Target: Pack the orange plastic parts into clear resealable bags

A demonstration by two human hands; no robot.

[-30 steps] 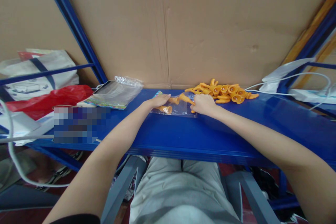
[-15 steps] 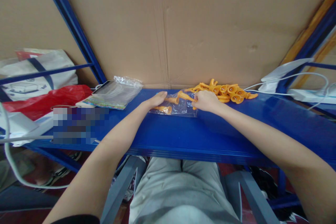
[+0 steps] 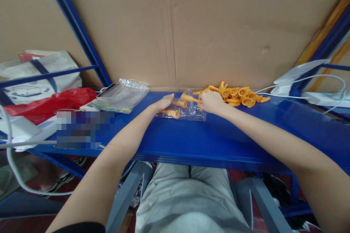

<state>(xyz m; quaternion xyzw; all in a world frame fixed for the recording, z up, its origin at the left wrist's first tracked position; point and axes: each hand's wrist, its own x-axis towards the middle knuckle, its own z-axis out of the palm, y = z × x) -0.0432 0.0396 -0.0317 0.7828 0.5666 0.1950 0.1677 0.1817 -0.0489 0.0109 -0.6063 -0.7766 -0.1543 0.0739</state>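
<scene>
My right hand is clenched around the thin end of an orange toy, wide end aimed left over the clear bag on the blue table. My left hand's on the bag's left end, can't tell if those fingers grip. Toy pile sits to the right.

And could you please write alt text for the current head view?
A person's right hand holds an orange piece at a clear bag, the left hand on the bag. Similar pieces lie heaped rightward on the blue table.
</scene>
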